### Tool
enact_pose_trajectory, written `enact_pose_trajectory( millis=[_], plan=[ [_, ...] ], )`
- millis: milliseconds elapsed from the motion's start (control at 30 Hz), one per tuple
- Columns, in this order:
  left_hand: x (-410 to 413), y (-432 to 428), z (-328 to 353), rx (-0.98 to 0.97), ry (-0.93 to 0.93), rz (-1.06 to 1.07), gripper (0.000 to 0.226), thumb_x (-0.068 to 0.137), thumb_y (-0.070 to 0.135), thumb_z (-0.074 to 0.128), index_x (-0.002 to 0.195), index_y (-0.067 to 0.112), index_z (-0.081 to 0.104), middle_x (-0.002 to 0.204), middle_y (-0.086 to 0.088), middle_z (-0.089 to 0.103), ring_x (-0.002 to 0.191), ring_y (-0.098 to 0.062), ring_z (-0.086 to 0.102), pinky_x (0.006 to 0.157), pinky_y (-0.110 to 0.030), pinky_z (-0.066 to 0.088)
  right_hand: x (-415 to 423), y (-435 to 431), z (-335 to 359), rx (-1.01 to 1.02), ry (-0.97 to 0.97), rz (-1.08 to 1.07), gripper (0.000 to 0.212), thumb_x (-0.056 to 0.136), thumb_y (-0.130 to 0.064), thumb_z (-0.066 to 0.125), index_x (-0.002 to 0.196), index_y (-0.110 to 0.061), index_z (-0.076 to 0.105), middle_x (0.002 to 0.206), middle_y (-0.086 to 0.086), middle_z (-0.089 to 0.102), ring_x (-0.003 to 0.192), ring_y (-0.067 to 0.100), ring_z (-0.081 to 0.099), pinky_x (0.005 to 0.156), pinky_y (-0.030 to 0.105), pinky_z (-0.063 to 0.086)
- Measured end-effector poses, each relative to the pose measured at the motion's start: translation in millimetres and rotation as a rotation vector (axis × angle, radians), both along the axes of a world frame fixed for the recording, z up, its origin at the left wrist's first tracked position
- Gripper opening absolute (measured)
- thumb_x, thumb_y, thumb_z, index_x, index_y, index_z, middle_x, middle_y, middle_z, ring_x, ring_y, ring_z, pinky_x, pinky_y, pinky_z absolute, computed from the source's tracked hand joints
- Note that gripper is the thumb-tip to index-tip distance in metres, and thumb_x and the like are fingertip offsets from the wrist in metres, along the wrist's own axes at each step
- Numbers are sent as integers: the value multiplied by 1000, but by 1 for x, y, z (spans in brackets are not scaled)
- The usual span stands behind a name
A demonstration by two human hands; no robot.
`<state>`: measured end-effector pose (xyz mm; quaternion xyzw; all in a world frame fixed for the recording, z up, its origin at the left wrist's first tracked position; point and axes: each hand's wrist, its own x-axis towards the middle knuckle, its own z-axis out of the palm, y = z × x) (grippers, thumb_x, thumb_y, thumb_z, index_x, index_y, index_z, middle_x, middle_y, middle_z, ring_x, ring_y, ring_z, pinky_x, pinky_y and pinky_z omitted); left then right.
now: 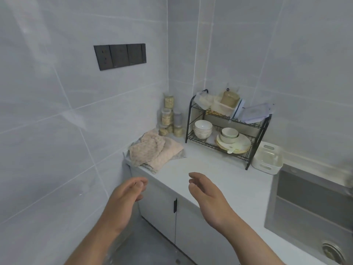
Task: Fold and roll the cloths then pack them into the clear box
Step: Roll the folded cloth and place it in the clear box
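Reaching stage: left hand (127, 196) and right hand (205, 192), grips loosely curled, empty. Cloths (155, 151) unfolded, centre frame; next, grasp one.

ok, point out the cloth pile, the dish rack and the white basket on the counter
cloth pile (155, 150): head view, middle of the top pink cloth.
dish rack (258, 144): head view, on its black right side frame.
white basket (268, 157): head view, on its bare inside.
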<state>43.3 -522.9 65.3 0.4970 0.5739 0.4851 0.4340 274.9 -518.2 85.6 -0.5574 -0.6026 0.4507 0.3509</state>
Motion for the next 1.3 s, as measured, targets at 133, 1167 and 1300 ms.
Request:
enact_pose_trajectory(
  millis=[133,1167,1300],
  plan=[
    [5,72,5,-40,56,-22,32,76,49,52,96,32,71,101,4,70,104,-18,63,96,-40,50,8,72,-8,-25,49,-32,29,99,-30,47,129,-33,51,116,-15,57,106,-4,52,85,13,40],
    [-90,518,-87,-190,535,-417,30,94,17,53,123,19,60,119,3,61,113,-14,57,87,-23,38,-141,429,-108,-356,-8,-368,37,93,-21,53,130,-19,53,106,-9,60,81,12,58,71,26,47],
    [-83,546,-109,-136,647,-469,36,95,13,47,130,17,56,130,-3,59,118,-18,55,96,-26,40,-146,455,-136,-420,159,-468,29,92,-12,52,121,-12,58,87,-4,62,74,14,57,74,28,49]
  ],
)
